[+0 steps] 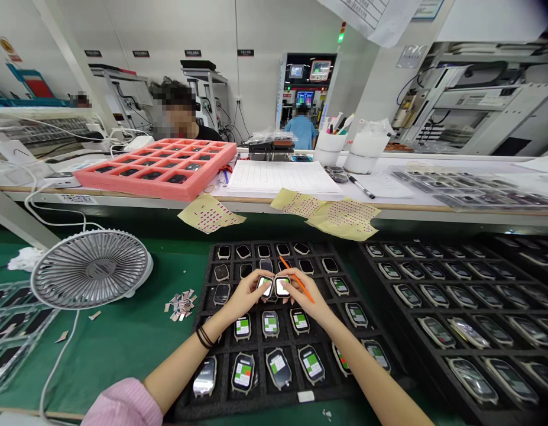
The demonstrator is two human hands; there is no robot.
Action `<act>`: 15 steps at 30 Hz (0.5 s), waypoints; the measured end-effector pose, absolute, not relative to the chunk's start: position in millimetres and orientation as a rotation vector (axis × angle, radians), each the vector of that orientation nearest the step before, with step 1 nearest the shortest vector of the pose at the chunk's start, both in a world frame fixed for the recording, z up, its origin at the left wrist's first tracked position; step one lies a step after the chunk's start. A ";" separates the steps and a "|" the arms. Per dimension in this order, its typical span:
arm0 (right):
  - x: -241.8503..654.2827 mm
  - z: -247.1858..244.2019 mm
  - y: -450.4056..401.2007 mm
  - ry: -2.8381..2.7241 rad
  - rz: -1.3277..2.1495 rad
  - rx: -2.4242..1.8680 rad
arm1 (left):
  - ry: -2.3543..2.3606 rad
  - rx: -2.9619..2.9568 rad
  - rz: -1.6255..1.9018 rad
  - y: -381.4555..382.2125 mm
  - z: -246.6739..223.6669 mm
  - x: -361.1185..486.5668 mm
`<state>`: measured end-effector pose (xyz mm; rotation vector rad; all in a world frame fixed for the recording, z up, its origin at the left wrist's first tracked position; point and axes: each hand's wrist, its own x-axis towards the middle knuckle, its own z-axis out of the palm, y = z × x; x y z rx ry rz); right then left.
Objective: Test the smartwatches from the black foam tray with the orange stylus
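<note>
the left hand (247,293) pinches a left watch (265,287) and the right hand (305,300) a right watch (282,287), side by side above the black foam tray (238,407), each nearest its own hand. their long axes run roughly away from the body, the left one leaning; fingers obscure whether the cases touch. an orange stick (295,277) slants across the right hand.

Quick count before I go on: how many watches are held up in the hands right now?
2: the left watch in the left hand, and the right watch beside it in the right hand. Anything behind the hands would be hidden.
</note>
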<state>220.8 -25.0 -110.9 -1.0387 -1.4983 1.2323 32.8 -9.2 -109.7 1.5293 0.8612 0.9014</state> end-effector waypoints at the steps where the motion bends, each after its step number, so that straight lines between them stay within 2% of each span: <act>1: 220.7 -111.1 -25.3 -1.518 1.216 -1.042 | 0.862 1.526 0.903 -9.3 -109.2 32.9; 15: 218.8 -113.1 -26.9 -1.526 1.169 -1.064 | 0.894 1.565 0.856 -9.3 -108.7 31.7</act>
